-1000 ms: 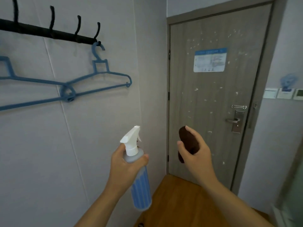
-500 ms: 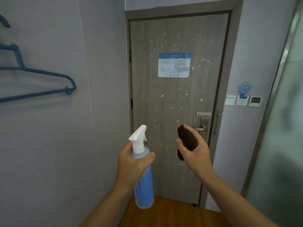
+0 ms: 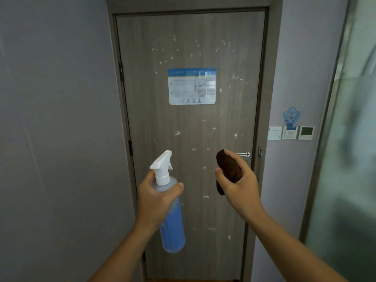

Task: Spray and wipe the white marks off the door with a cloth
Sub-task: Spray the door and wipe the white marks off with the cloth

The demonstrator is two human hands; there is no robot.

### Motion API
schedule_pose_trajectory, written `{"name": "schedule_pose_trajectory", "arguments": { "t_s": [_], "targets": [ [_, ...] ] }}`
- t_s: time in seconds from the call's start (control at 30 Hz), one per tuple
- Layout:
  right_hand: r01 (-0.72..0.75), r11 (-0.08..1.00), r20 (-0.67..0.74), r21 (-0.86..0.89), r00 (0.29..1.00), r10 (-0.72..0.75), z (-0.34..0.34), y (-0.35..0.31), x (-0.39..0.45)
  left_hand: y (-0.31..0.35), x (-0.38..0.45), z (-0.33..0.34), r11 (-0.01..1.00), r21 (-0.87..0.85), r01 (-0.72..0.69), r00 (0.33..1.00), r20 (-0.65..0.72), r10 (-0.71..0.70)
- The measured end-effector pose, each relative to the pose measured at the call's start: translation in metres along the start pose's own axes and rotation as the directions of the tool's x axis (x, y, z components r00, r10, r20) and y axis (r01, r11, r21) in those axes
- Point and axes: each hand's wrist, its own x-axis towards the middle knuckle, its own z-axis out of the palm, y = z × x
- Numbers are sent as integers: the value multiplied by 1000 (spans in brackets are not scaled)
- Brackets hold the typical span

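Note:
A grey-brown wooden door [image 3: 150,110] fills the middle of the head view, closed and flecked with white marks [image 3: 211,131] from top to bottom. My left hand [image 3: 156,198] grips a spray bottle [image 3: 173,226] of blue liquid by its neck; the white nozzle points up and right towards the door. My right hand [image 3: 242,188] holds a bunched dark brown cloth [image 3: 228,169] in front of the door, just left of the handle area. Both hands are held off the door surface.
A blue and white notice [image 3: 191,86] is stuck on the door at head height. A metal door latch [image 3: 243,154] shows past my right hand. Wall switches [image 3: 291,132] sit right of the frame, then a frosted glass panel [image 3: 350,159]. A grey wall [image 3: 57,139] stands left.
The view has swung right and moved closer to the door; the hangers and hook rail have left the frame. Both hands keep the same hold on bottle and cloth.

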Motion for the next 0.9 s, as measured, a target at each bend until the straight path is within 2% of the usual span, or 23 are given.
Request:
{"name": "schedule_pose_trajectory", "arguments": {
  "t_s": [0.23, 0.5, 0.9],
  "targets": [
    [21, 997, 13, 71, 1000, -22, 21, 65, 83, -49, 79, 38, 999, 26, -47, 999, -3, 47],
    [98, 985, 68, 142, 992, -108, 37, 129, 218, -85, 186, 92, 992, 53, -114, 991, -61, 117],
    [254, 941, 77, 224, 958, -276, 70, 136, 381, -73, 336, 148, 967, 43, -251, 960, -117, 254]
  ]
}}
